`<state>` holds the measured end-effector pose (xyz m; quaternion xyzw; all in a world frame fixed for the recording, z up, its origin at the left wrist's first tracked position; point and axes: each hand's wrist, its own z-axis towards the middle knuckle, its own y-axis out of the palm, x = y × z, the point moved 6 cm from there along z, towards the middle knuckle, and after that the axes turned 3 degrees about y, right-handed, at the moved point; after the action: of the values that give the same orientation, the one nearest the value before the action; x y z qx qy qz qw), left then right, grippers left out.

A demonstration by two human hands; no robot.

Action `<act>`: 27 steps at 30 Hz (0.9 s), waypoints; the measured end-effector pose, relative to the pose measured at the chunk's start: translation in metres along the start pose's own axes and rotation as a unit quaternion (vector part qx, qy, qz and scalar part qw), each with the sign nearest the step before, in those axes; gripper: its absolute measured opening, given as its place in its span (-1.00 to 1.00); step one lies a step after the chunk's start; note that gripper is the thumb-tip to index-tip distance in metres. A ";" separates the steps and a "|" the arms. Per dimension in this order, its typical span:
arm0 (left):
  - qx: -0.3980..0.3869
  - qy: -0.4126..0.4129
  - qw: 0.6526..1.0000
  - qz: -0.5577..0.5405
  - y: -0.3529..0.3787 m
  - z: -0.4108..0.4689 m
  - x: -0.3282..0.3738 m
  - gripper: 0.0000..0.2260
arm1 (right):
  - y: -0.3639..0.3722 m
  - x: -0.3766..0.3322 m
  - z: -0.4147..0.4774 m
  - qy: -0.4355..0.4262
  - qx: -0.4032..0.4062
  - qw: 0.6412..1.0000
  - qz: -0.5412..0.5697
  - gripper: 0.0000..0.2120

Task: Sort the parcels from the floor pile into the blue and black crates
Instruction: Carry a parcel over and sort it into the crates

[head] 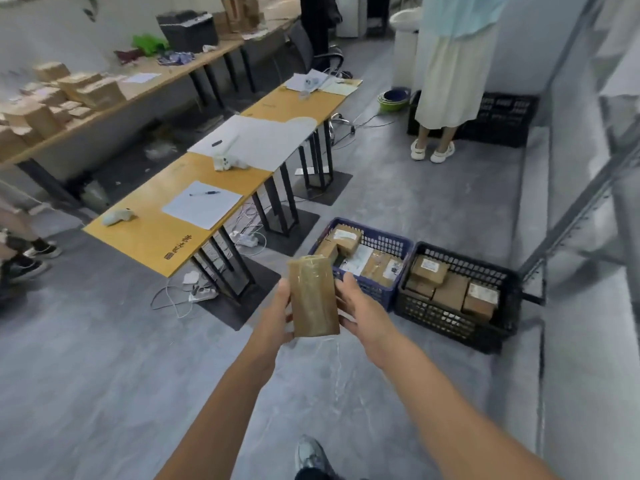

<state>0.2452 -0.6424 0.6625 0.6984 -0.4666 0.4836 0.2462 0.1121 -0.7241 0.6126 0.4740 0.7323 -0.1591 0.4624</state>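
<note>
Both bare forearms reach forward from the bottom edge of the view and converge on one brown, tape-wrapped parcel (313,296), held upright in the air above the grey floor (104,393). The left hand (275,315) clasps the parcel's left long side, its thumb along the front edge and its fingers hidden behind the box. The right hand (360,311) grips the right side with its thumb pointing up beside the box, its fingers also out of sight behind. The parcel overlaps the near left corner of the blue crate (382,239), which stands on the floor just beside the black crate (436,317). Both crates hold brown boxes. A yellow-topped table (149,237) stands to their left.
</note>
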 end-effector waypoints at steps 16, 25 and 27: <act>-0.166 -0.076 0.982 0.054 0.093 0.227 0.016 -0.53 | -0.105 -0.052 0.139 0.068 0.133 0.984 0.096 -0.61; -0.235 -0.119 0.959 0.103 0.142 0.313 0.025 -0.45 | -0.154 -0.067 0.192 0.092 0.175 0.973 0.122 -0.60; -0.243 -0.127 0.955 0.112 0.155 0.327 0.024 -0.44 | -0.166 -0.068 0.201 0.104 0.173 0.971 0.129 -0.62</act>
<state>0.2554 -0.9809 0.5334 0.6165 -0.6729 0.2873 0.2909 0.0868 -0.9790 0.5307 0.6515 0.6704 -0.1721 0.3108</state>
